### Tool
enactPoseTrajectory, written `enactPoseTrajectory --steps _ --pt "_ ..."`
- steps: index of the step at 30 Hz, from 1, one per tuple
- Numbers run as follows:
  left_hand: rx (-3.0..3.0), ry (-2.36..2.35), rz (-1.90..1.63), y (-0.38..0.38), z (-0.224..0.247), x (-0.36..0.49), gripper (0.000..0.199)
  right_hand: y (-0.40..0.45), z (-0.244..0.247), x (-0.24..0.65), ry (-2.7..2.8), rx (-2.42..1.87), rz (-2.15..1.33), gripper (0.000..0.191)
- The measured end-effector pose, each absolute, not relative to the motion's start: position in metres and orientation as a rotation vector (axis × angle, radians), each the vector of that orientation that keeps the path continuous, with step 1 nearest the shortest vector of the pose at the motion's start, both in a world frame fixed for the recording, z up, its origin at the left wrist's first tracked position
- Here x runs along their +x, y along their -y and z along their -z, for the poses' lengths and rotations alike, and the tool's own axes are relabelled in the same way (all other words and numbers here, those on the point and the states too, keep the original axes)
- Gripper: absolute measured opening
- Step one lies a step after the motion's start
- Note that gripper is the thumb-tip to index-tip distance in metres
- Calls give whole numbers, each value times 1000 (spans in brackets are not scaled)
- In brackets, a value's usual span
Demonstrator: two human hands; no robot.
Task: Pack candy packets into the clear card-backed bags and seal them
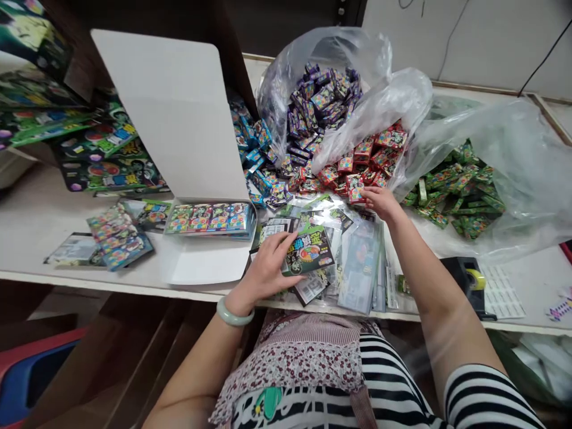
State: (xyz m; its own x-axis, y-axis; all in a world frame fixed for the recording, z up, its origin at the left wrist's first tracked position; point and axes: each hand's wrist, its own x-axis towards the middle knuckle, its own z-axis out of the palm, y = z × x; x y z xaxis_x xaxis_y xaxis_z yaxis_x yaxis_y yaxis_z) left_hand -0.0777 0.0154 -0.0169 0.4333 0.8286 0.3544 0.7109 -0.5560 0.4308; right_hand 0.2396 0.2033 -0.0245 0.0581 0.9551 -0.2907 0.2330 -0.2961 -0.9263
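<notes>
My left hand (271, 262), with a pale green bangle on the wrist, is closed on a flat black-and-green printed box (310, 250). It holds the box tilted above a spread of clear plastic sleeves and printed cards (361, 262). Farther forward, my right hand (382, 201) pinches a small red box (356, 188) at the near edge of a heap of red boxes (384, 156). Left of my hands stands a white carton (196, 262) with its lid raised. Inside it lies a row of small boxes (210, 218) in green, red, purple and blue.
Purple boxes (324, 101) fill a clear plastic bag (277, 71) at the back, beside blue boxes (257, 152). Green boxes (465, 185) lie in another bag on the right. A tape dispenser (469, 283) sits near the front edge. Printed packs (120, 235) lie at left.
</notes>
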Motion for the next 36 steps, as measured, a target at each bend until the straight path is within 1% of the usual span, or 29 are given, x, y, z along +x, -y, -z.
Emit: enactPoseTrajectory --steps 3,5,7,9,10,11,14,17,20,21,24,27,32,36 --pt "2453 -1360 -786 -17 18 -78 94 -168 21 257 1175 -1500 -1315 41" --pt "2454 -1369 -789 -16 19 -78 94 -146 23 266 1260 -1386 -1302 41" --pt "2458 -1374 -789 -15 19 -78 94 -129 30 273 1474 -1271 -1174 33" --pt "2455 -1375 -773 -13 20 -78 94 -115 41 280 1748 -1189 -941 19" --pt "2451 -1375 -757 -12 20 -77 94 -109 47 283 1873 -1167 -832 15" --pt "2446 -1375 -741 -11 20 -77 93 -104 52 287 1990 -1144 -751 16" --pt "2442 -1379 -706 -10 20 -75 92 -89 63 296 2243 -1097 -658 32" --pt "2449 -1380 -701 -11 21 -73 93 -74 64 295 2275 -1232 -572 44" --pt "2458 -1334 -671 -13 22 -69 96 -65 63 283 2288 -1431 -518 74" --pt "2465 -1315 -655 -13 23 -68 97 -63 61 279 2286 -1466 -512 78" --pt "2493 -1285 -626 -15 22 -66 98 -56 48 269 2154 -1421 -462 66" --pt "2519 -1271 -624 -15 21 -65 98 -45 17 265 2121 -1206 -400 65" --pt "2552 -1156 -635 -17 19 -62 100 -31 -36 257 2582 -961 -400 60" --pt "2558 -1086 -640 -17 18 -61 100 -35 -51 257 2712 -908 -502 62"
